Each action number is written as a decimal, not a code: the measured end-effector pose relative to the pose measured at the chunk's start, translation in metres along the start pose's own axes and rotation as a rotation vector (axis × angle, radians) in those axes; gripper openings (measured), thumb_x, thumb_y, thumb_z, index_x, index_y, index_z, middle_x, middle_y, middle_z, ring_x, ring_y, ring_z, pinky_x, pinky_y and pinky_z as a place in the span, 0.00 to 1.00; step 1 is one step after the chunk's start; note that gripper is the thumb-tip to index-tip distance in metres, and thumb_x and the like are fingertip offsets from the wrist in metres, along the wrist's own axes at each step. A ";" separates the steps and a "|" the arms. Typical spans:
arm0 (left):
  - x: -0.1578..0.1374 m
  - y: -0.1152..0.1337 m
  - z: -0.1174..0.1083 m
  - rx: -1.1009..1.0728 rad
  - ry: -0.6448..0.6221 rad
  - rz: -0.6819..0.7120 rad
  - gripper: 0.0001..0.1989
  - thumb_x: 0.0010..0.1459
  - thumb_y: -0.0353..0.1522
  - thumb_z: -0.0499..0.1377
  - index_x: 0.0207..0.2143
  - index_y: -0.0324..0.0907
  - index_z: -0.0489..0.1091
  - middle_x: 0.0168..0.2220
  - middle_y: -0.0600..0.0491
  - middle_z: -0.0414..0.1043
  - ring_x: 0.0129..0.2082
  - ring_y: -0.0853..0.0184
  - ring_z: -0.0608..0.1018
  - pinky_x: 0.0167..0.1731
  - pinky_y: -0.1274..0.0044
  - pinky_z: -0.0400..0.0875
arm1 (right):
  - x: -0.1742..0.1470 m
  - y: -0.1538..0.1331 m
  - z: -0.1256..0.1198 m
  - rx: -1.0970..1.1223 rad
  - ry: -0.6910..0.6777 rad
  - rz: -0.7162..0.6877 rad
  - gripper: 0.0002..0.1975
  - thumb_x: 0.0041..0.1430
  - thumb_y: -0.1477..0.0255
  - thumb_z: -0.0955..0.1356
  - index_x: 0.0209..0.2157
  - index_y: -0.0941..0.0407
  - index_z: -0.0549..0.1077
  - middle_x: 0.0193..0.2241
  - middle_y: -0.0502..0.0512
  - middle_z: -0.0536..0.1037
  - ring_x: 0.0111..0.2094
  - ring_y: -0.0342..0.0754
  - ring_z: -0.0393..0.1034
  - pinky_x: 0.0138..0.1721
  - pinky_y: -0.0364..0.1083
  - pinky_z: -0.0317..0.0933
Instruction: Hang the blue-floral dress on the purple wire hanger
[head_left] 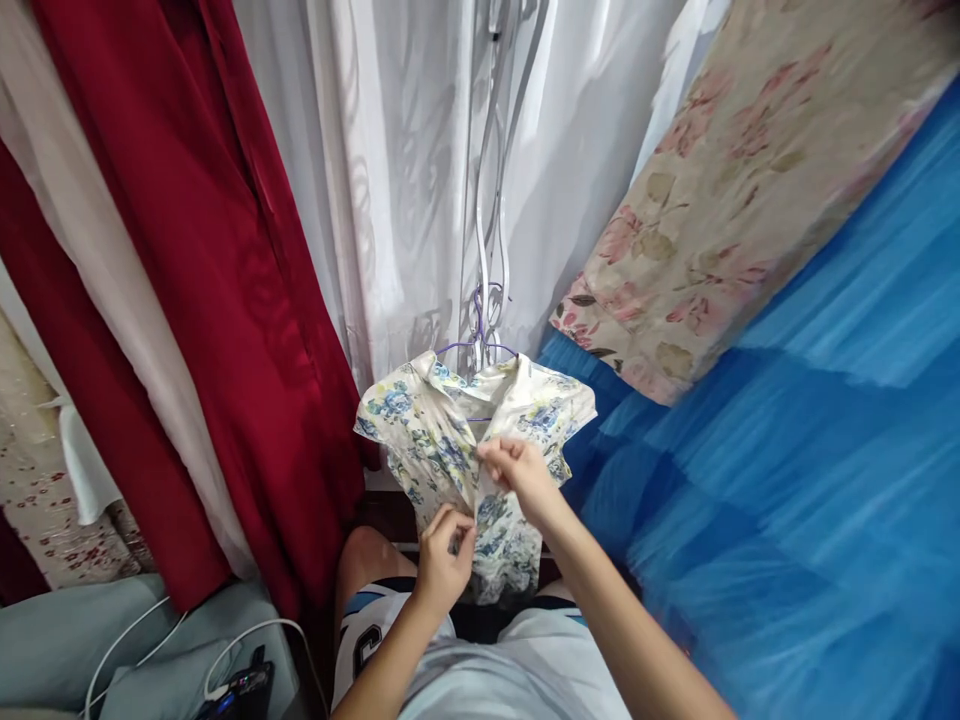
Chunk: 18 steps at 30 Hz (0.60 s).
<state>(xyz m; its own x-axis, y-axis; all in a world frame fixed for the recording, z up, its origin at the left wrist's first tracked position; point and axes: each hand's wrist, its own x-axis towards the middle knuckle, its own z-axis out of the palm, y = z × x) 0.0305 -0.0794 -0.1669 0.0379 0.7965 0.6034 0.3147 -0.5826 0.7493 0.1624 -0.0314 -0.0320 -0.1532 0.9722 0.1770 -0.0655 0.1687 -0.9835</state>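
Observation:
A white short-sleeved blouse (405,410) with blue and yellow flowers hangs in front of me on a purple hanger (455,346). The hanger is hooked on a white metal stand (503,235). My right hand (517,470) pinches the blouse's front edge just below the neckline. Lower down, my left hand (446,555) is closed, thumb and fingertips together, on the same front opening. The blouse is parted at the neck. Any buttons between my fingers are too small to make out.
Red curtains (187,250) hang at the left and white curtains (405,180) behind the stand. At the right are a pink-flowered cloth (697,230) and blue tulle (787,480). A grey cushioned seat (97,620) at lower left bears a black device (244,690) with white cables.

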 end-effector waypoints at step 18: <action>0.167 0.082 -0.067 0.161 -0.028 0.403 0.12 0.66 0.35 0.53 0.49 0.44 0.70 0.39 0.50 0.72 0.39 0.65 0.74 0.44 0.73 0.67 | 0.020 -0.059 0.000 -0.118 0.124 -0.343 0.14 0.58 0.61 0.68 0.25 0.55 0.65 0.14 0.45 0.63 0.17 0.39 0.54 0.19 0.40 0.48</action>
<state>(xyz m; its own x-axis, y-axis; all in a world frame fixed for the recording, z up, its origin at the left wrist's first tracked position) -0.0008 -0.0051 0.0134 0.2132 0.5163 0.8295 0.4129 -0.8170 0.4024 0.1630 -0.0223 0.0293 -0.0209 0.8671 0.4977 0.0232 0.4981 -0.8668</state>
